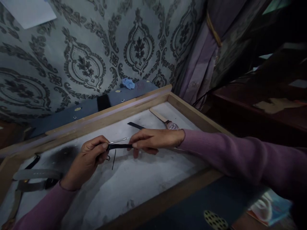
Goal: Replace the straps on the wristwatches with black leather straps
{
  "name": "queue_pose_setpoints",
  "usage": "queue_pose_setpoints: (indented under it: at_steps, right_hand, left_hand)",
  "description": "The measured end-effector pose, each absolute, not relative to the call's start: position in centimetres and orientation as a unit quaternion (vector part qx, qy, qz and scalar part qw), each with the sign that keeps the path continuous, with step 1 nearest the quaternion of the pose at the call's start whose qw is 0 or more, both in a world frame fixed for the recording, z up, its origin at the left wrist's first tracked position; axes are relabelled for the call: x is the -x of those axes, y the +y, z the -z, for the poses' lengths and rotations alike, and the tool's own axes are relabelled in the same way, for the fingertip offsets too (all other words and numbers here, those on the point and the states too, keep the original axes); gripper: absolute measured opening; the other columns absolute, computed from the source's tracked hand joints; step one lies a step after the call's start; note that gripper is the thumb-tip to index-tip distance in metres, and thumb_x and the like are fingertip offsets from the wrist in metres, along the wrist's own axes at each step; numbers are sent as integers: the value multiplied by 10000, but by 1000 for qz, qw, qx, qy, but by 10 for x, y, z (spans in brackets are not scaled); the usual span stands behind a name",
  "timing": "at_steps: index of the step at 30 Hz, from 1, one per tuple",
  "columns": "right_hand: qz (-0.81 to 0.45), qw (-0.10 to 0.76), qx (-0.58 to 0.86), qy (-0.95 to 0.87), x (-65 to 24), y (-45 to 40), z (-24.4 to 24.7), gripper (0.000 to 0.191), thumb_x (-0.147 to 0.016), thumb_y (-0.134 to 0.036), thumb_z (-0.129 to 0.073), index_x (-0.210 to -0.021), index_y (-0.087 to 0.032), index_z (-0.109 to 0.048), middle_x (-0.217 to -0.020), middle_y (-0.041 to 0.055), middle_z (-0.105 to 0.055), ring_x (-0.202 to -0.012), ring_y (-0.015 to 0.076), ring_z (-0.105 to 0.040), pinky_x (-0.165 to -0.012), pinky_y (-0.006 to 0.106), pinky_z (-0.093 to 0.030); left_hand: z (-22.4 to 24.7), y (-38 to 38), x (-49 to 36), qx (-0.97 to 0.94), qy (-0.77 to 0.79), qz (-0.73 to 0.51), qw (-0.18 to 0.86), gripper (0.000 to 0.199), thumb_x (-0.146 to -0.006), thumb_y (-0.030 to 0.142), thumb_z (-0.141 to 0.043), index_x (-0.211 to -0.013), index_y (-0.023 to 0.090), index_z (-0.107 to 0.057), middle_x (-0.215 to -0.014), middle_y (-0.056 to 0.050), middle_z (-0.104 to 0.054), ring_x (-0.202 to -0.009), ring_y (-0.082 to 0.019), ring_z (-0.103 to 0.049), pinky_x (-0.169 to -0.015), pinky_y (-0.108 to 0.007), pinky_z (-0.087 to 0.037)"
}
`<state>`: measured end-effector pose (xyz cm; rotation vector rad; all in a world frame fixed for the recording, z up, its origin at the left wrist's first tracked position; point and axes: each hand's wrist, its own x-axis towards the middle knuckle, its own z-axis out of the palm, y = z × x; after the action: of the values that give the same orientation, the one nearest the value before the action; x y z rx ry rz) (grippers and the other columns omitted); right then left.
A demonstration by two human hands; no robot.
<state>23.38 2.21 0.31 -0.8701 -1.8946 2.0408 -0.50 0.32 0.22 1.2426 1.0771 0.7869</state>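
Note:
My left hand [92, 155] is closed around one end of a black watch strap [121, 146], and a slim metal tool [118, 140] with a pointed tip sticks out from the same fingers. At the strap's other end, the thumb and fingers of my right hand [153, 140] pinch it, so the strap is stretched level between both hands. Beneath it lie a thin dark pin [114, 159] and a small curved dark piece [108, 157]. Beyond my right hand are a second black strap piece [135, 125] and a watch [172, 126] with a beige strap side, its dial partly behind my wrist.
A wooden-rimmed tray [196, 115] with a white base surrounds the work. At its left end lie a grey strap [35, 174] and other watch parts. A crumpled blue cloth [128, 83] sits behind the rim, near the patterned wall. A purple curtain [199, 70] hangs right.

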Motion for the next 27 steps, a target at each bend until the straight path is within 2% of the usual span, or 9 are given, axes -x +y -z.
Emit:
queue_pose_setpoints:
  at_steps: [3,6,11,19,27]
  right_hand:
    - [-723,125,275,-621,-237,25,-3,131,-836,-195,-578,-870,-73,-611,-686,-18,-570,-439,15,-340,-386,161,-233]
    - [-721,158,282,-613,-240,27,-6,152,-795,-223,-631,-836,-77,-629,-642,-37,-545,-446,14,-343,-395,157,-221]
    - [-716,176,274,-618,-242,26,-9,220,-818,-277,-635,-919,-81,-646,-675,-30,-552,-467,17,-385,-433,157,-279]
    - [-717,186,254,-621,-241,26,-10,285,-839,-369,-619,-839,-84,-611,-643,-31,-535,-449,19,-372,-415,158,-261]
    - [-710,197,253,-627,-241,26,-12,303,-840,-388,-608,-808,-87,-601,-617,-39,-512,-443,23,-354,-419,175,-241]
  left_hand:
    - [-4,6,9,-554,456,-345,605,183,-772,286,-613,-668,158,-536,-471,76,-394,-452,-65,-277,-441,-191,-196]
    - [-5,8,15,-595,452,-334,575,183,-810,289,-587,-684,161,-554,-486,69,-403,-467,-73,-273,-453,-203,-202]
    - [-6,11,22,-658,460,-306,512,219,-865,310,-532,-698,171,-557,-537,47,-434,-496,-92,-286,-469,-227,-217]
    - [-10,12,23,-675,457,-291,501,208,-846,303,-556,-682,174,-563,-528,56,-398,-494,-90,-256,-473,-229,-212]
    - [-13,13,25,-686,449,-290,493,201,-837,302,-561,-684,173,-577,-546,38,-442,-501,-96,-296,-475,-231,-230]
